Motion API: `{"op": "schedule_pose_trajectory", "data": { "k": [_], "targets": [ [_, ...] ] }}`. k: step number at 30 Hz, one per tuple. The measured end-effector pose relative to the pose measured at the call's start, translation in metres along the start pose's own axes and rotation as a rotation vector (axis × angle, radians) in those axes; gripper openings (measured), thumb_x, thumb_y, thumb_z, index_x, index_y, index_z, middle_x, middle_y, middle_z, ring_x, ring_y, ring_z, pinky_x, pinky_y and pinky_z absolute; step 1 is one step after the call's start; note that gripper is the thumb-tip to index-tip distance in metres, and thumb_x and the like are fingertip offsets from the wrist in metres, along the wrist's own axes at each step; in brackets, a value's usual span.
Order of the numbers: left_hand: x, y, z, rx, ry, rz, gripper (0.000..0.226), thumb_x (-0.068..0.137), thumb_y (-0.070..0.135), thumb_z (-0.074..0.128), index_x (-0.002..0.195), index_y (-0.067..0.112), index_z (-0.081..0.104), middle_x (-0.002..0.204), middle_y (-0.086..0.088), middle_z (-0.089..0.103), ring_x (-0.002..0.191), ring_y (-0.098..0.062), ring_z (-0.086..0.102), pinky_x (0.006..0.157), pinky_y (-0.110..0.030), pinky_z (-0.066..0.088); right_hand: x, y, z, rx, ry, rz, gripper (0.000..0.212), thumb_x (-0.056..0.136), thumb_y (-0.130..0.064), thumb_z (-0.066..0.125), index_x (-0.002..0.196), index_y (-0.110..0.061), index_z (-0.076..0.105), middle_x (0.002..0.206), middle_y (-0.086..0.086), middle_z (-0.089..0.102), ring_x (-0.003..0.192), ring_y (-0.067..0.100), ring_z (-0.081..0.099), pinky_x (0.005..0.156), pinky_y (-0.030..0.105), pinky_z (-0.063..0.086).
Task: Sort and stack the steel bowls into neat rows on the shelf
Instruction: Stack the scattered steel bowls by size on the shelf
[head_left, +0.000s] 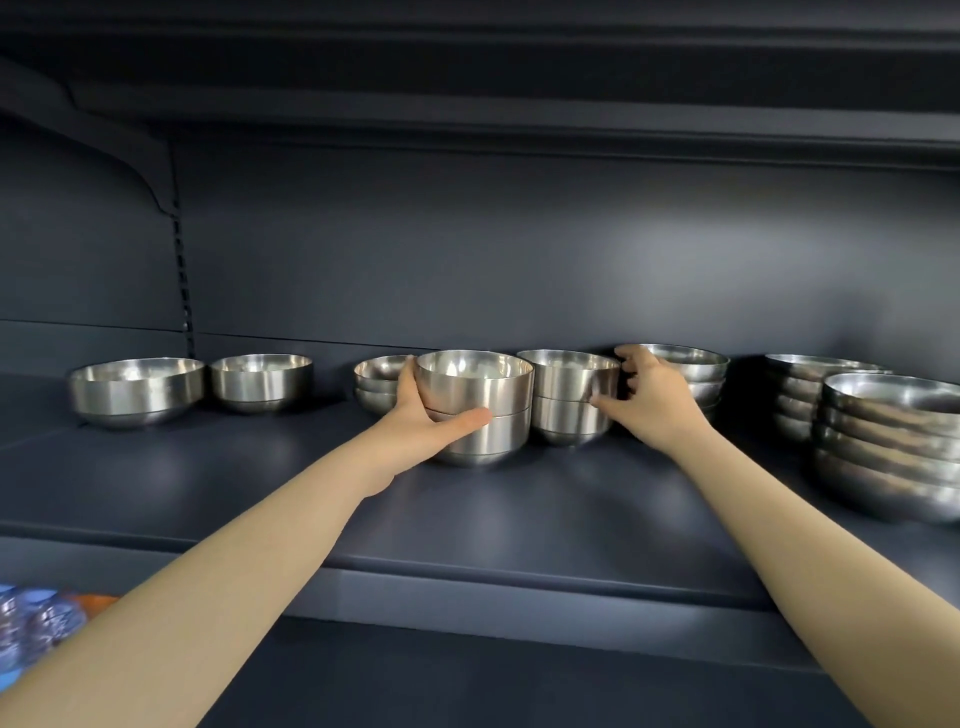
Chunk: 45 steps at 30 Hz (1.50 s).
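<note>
Steel bowls stand along the back of a dark shelf (519, 499). My left hand (426, 415) grips a stack of two bowls (483, 400) from its left side, thumb across the front. My right hand (649, 400) grips the right side of a second two-bowl stack (566, 395), fingers curled round its rim. Behind my right hand sits another stack (696, 371), partly hidden. A small stack (376, 382) stands behind my left hand.
Two single bowls (137, 389) (261, 381) stand at the left. Two taller stacks of wide bowls (893, 441) (800, 395) fill the right end. The shelf's front edge (493, 587) runs below my arms. Plastic-wrapped bottles (36, 623) lie at the lower left.
</note>
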<state>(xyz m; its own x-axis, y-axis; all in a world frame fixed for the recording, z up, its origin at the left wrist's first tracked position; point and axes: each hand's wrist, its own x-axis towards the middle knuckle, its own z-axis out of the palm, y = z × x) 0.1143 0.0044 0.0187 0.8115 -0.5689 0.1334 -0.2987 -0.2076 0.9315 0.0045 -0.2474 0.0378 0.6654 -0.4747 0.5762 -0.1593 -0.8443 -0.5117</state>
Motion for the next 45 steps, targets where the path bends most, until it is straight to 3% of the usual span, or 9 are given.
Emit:
{"op": "schedule_pose_trajectory", "data": {
  "k": [3, 8, 11, 18, 26, 30, 36, 39, 45],
  "targets": [
    [0.0, -0.008, -0.009, -0.028, -0.094, -0.033, 0.135, 0.056, 0.059, 0.081, 0.153, 0.033, -0.008, 0.145, 0.017, 0.038, 0.134, -0.009, 0.037, 0.115, -0.031, 0.026, -0.007, -0.02, -0.005, 0.052, 0.045, -0.133, 0.066, 0.08, -0.033, 0.075, 0.137, -0.013, 0.048, 0.136, 0.006, 0.049, 0.13, 0.021, 0.042, 0.099, 0.019, 0.028],
    [-0.002, -0.013, -0.014, -0.005, -0.104, 0.039, 0.071, 0.076, 0.029, 0.081, 0.137, 0.02, 0.044, 0.118, 0.012, 0.061, 0.113, -0.003, 0.056, 0.097, -0.02, 0.04, -0.007, -0.064, -0.014, 0.218, -0.388, -0.135, 0.095, 0.074, -0.06, 0.07, 0.15, -0.028, 0.024, 0.149, -0.006, 0.039, 0.137, 0.008, 0.036, 0.106, 0.025, 0.032],
    [-0.002, -0.014, -0.016, 0.005, -0.098, 0.069, 0.063, 0.077, 0.028, 0.08, 0.131, 0.024, 0.05, 0.116, 0.014, 0.063, 0.111, -0.002, 0.057, 0.096, -0.02, 0.041, 0.003, -0.083, -0.011, 0.144, -0.575, -0.091, 0.106, 0.073, -0.062, 0.07, 0.154, -0.031, 0.01, 0.154, -0.003, 0.035, 0.14, 0.012, 0.035, 0.109, 0.027, 0.029],
    [0.002, -0.016, -0.02, 0.028, -0.152, 0.085, 0.056, 0.077, 0.027, 0.08, 0.126, 0.031, 0.054, 0.121, 0.014, 0.065, 0.116, -0.003, 0.058, 0.109, -0.03, 0.04, 0.02, -0.09, -0.003, 0.046, -0.745, -0.076, 0.113, 0.063, -0.069, 0.073, 0.153, -0.036, 0.013, 0.16, -0.008, 0.022, 0.146, 0.011, 0.023, 0.118, 0.035, 0.024],
    [-0.003, -0.011, -0.019, 0.011, -0.192, 0.104, 0.06, 0.08, 0.023, 0.078, 0.132, 0.032, 0.05, 0.123, 0.016, 0.064, 0.119, -0.001, 0.056, 0.107, -0.026, 0.039, 0.017, -0.084, -0.002, 0.059, -0.67, -0.154, 0.103, 0.074, -0.059, 0.072, 0.155, -0.029, 0.015, 0.158, -0.013, 0.024, 0.145, 0.007, 0.024, 0.109, 0.021, 0.023],
    [-0.005, -0.009, -0.02, -0.014, -0.251, 0.09, 0.058, 0.085, 0.015, 0.073, 0.135, 0.029, 0.048, 0.124, 0.013, 0.064, 0.117, -0.002, 0.058, 0.107, -0.026, 0.04, 0.025, -0.092, -0.008, -0.007, -0.803, -0.143, 0.11, 0.072, -0.063, 0.07, 0.155, -0.033, 0.006, 0.16, -0.01, 0.021, 0.146, 0.01, 0.022, 0.118, 0.032, 0.022],
    [-0.007, -0.007, -0.02, -0.037, -0.268, 0.084, 0.059, 0.087, 0.012, 0.071, 0.138, 0.027, 0.046, 0.122, 0.013, 0.064, 0.115, 0.0, 0.058, 0.1, -0.021, 0.043, 0.03, -0.096, -0.005, 0.014, -0.869, -0.146, 0.111, 0.07, -0.061, 0.072, 0.155, -0.03, 0.007, 0.162, -0.01, 0.013, 0.147, 0.006, 0.015, 0.116, 0.027, 0.02],
    [-0.008, -0.006, -0.02, -0.05, -0.27, 0.082, 0.059, 0.086, 0.013, 0.071, 0.137, 0.028, 0.046, 0.124, 0.012, 0.064, 0.114, 0.001, 0.058, 0.094, -0.017, 0.045, 0.031, -0.091, 0.0, 0.109, -0.761, -0.174, 0.098, 0.075, -0.051, 0.075, 0.153, -0.027, 0.021, 0.158, -0.012, 0.024, 0.145, 0.005, 0.022, 0.109, 0.022, 0.025],
    [-0.006, -0.007, -0.021, -0.069, -0.283, 0.081, 0.044, 0.088, 0.007, 0.066, 0.121, 0.034, 0.054, 0.12, 0.011, 0.068, 0.112, 0.001, 0.061, 0.09, -0.016, 0.047, 0.041, -0.087, -0.008, 0.382, -0.369, -0.153, 0.121, 0.048, -0.069, 0.076, 0.149, -0.022, 0.03, 0.151, -0.008, 0.037, 0.138, 0.009, 0.037, 0.111, 0.03, 0.034]
  ]
}}
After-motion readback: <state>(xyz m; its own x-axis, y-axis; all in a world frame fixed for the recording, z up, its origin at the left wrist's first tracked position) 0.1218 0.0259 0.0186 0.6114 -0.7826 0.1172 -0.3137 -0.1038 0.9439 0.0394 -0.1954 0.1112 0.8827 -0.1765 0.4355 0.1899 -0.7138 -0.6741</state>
